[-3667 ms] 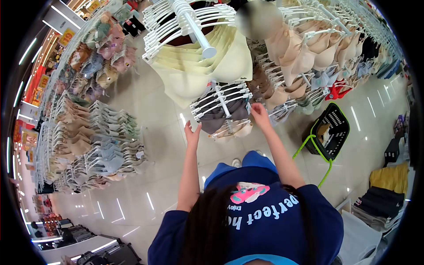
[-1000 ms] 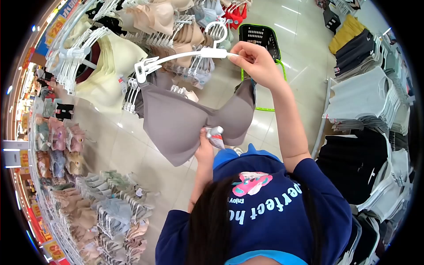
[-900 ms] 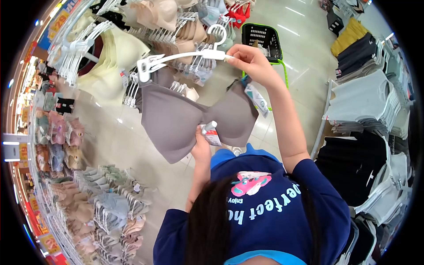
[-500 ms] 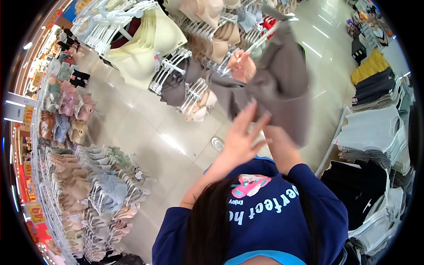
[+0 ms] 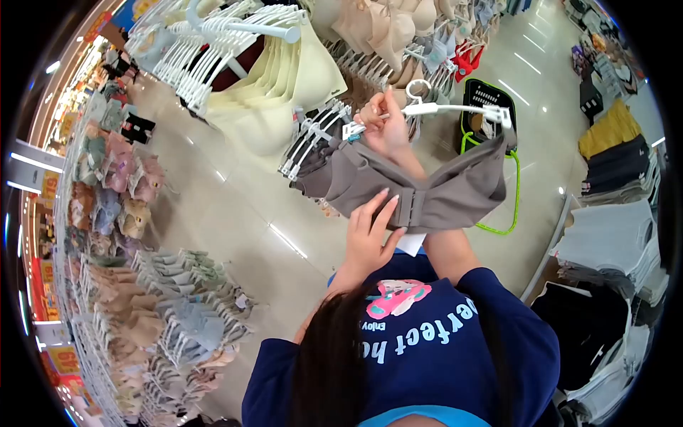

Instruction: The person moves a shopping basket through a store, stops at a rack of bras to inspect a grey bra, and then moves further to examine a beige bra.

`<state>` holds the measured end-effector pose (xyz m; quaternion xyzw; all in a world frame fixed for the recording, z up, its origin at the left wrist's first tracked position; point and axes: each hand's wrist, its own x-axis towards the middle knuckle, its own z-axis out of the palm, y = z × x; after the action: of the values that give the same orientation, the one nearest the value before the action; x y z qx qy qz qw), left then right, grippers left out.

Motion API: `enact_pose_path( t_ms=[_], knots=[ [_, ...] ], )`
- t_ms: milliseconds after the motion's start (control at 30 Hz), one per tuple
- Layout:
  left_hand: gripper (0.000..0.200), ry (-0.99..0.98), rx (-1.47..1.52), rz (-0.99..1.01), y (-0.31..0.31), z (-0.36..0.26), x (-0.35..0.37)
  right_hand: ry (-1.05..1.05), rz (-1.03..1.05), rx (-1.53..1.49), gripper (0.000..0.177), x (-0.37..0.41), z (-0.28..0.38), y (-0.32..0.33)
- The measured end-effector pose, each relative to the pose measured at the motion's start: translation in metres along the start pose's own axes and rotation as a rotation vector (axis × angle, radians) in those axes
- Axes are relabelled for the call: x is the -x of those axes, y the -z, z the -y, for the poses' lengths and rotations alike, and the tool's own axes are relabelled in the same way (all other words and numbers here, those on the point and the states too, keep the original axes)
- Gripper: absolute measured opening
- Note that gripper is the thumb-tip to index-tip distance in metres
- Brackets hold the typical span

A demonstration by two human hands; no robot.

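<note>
Fingers [image 5: 375, 211] on bra [image 5: 455, 196], hanger [image 5: 448, 109]; basket [image 5: 475, 96] unclear

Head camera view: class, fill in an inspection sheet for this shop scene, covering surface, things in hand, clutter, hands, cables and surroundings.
Surface: glossy tiled floor.
Things in hand: grey bra clipped on a white hanger, its back clasp facing the camera; a white tag shows below it.
Clutter: black basket with green handles on the floor.
Hands: right hand grips the hanger's arm; left hand lies with fingers spread on the bra's back band.
Cables: nothing seen.
Surroundings: cream bras on a rail ahead, racks of bras to the left, folded clothes on shelves to the right.
</note>
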<state>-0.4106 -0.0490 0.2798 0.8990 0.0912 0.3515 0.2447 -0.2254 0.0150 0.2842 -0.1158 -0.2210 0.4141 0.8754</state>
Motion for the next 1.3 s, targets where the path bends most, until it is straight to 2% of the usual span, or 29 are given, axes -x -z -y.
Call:
enact_pose_path(
  t_ms=[100,233,333,500,667,867,1000,1100,1233,1300],
  knots=[
    [0.049,-0.21,-0.102,0.025,0.011,0.011,-0.012,0.025,-0.082,0.066,0.041,-0.006,-0.009,-0.002],
    [0.054,-0.238,-0.223,0.22,0.022,0.021,-0.029,0.014,-0.13,0.075,0.04,-0.006,-0.022,0.002],
    [0.06,-0.188,-0.111,0.241,0.021,0.036,-0.03,-0.01,-0.116,0.089,0.04,-0.007,-0.029,0.006],
    [0.059,-0.074,0.006,0.11,0.014,0.04,-0.009,-0.08,-0.078,0.094,0.04,-0.009,-0.045,0.008],
    [0.048,-0.009,-0.079,-0.022,0.007,0.041,0.003,-0.162,-0.085,0.11,0.041,-0.01,-0.056,0.007],
    [0.032,-0.072,-0.151,-0.108,0.023,0.049,-0.027,-0.206,-0.111,0.212,0.04,-0.007,-0.068,0.005],
    [0.031,-0.105,-0.119,-0.125,0.032,0.044,-0.053,-0.232,-0.143,0.202,0.04,-0.002,-0.073,0.011],
    [0.03,-0.062,-0.117,-0.156,0.032,0.044,-0.064,-0.286,-0.165,0.248,0.039,-0.002,-0.073,0.029],
    [0.028,0.13,-0.016,-0.265,0.028,0.04,-0.071,-0.317,-0.21,0.26,0.039,-0.007,-0.064,0.038],
    [0.027,0.041,-0.038,-0.272,0.026,0.041,-0.075,-0.285,-0.221,0.224,0.038,-0.009,-0.059,0.039]
  ],
)
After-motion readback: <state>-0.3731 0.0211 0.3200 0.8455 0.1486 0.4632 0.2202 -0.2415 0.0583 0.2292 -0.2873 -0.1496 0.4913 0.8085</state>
